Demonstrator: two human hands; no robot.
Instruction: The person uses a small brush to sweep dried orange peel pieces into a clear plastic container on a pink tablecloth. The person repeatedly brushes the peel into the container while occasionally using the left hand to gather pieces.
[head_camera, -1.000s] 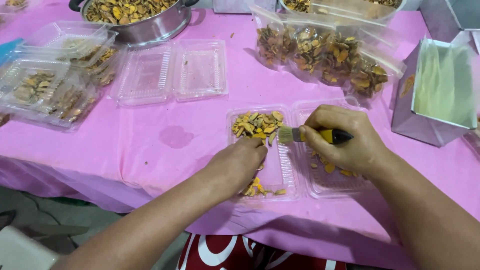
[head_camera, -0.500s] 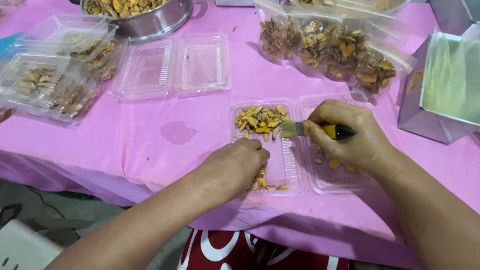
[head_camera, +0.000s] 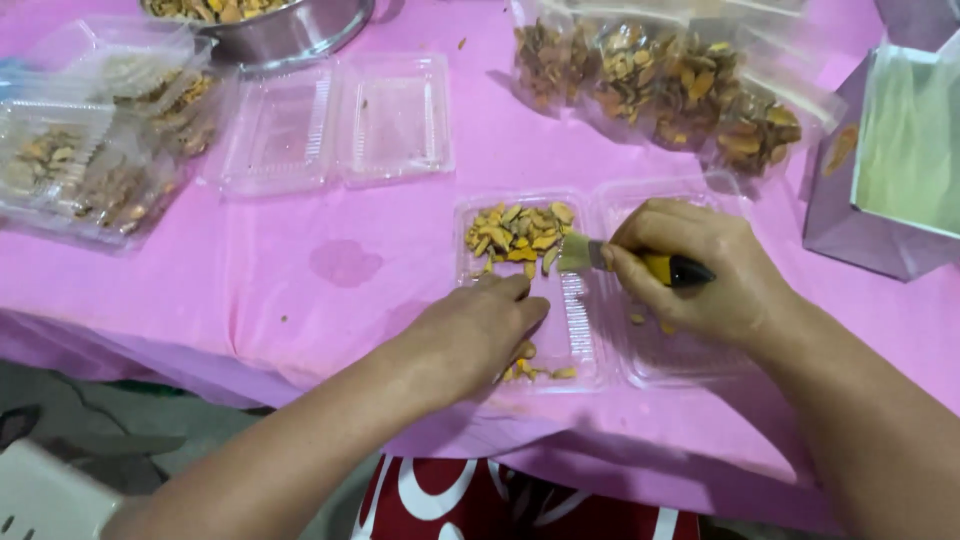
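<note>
Caught mid-sweep over an open clear plastic clamshell tray (head_camera: 570, 345) on a pink plastic tablecloth (head_camera: 250, 290). Right hand (head_camera: 700, 275) clamped around a small brush with a yellow-and-black handle (head_camera: 665, 268), bristles laid against a heap of yellow-orange dried slices (head_camera: 515, 232) in the tray's far left corner. Left hand (head_camera: 475, 335) pressed flat, fingers together, on the tray's left half, pinning it down, gripping nothing.

Likely trouble: too brisk a stroke, and slices flicked over the shallow rim onto the cloth; a light tray, apt to skid toward the near table edge once the pinning palm lifts. A few strays already loose in the lid half and at the near rim.

Hard to make out: slices beneath the left palm, only a handful peeping out below it; brush ferrule buried in the right fist; kind of dried food not certain. Cut off by the frame: steel bowl (head_camera: 290, 30) at top, filled clear bags (head_camera: 660, 90) beyond, stacked filled trays (head_camera: 90, 150) at left, grey box with pale green sheets (head_camera: 900, 160) at right. Empty clamshell (head_camera: 335, 125) lying open, well apart.
</note>
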